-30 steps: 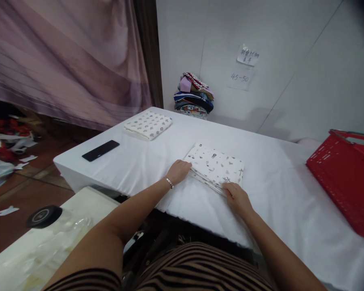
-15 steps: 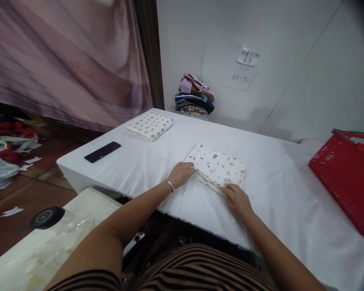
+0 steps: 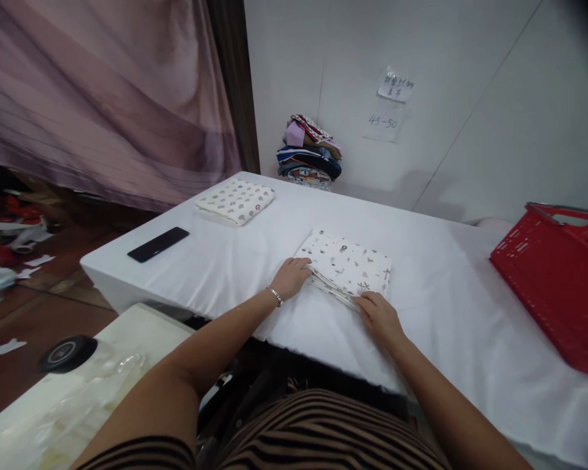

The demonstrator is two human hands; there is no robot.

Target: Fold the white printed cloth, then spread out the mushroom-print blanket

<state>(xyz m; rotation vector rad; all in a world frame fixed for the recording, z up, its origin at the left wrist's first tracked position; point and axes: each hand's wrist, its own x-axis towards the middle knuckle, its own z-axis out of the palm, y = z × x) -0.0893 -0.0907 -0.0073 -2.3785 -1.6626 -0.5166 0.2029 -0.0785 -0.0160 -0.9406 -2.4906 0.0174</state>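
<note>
A folded white cloth with small printed figures [image 3: 345, 262] lies flat on the white-covered table [image 3: 255, 261] in front of me. My left hand [image 3: 294, 277], with a silver bracelet at the wrist, pinches its near left corner. At the near right corner my right hand [image 3: 378, 316] grips the layered edge between thumb and fingers. The stacked folds show along the near edge between both hands. A second folded white cloth with a dotted print [image 3: 235, 202] rests farther back on the left, apart from my hands.
A dark phone [image 3: 158, 245] lies at the table's left. On the right stands a red plastic basket [image 3: 543, 287]. Folded fabrics [image 3: 308, 153] are piled against the wall behind. A lower white surface at left holds a black round object [image 3: 68, 354] and clear plastic [image 3: 93, 398].
The view has shifted slightly, so everything sits a little differently in the picture. Both hands keep their hold on the near edge of the folded cloth, which lies as before.
</note>
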